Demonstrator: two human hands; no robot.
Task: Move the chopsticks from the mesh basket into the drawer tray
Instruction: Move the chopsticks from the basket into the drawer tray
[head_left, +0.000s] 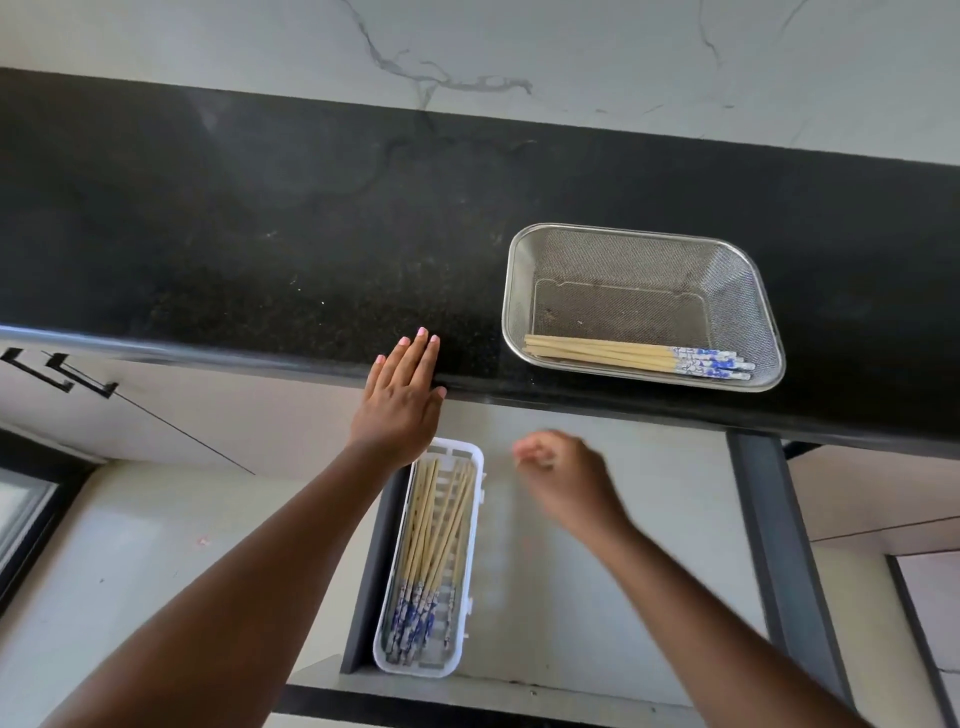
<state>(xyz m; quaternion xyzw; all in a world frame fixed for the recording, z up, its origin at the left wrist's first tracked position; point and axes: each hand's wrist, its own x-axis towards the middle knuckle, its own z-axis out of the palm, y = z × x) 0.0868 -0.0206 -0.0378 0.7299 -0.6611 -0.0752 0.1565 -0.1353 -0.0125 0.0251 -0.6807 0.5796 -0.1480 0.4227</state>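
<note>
A steel mesh basket (748, 270) stands on the black counter at the right. Several wooden chopsticks with blue-and-white ends (623, 354) lie along its near side. Below the counter, a white slotted tray (470, 561) sits at the left of the pulled-out drawer and holds several more chopsticks (423, 551). My left hand (402, 395) lies flat with fingers together on the counter's front edge, above the tray's far end. My right hand (563, 480) hovers blurred over the drawer, right of the tray, with its fingers curled loosely and nothing visible in them.
The black counter (260, 234) runs across the view under a white marbled wall. The pale drawer floor (597, 597) lies right of the tray, bounded by dark drawer sides. Cabinet fronts with black handles (62, 374) are at the left.
</note>
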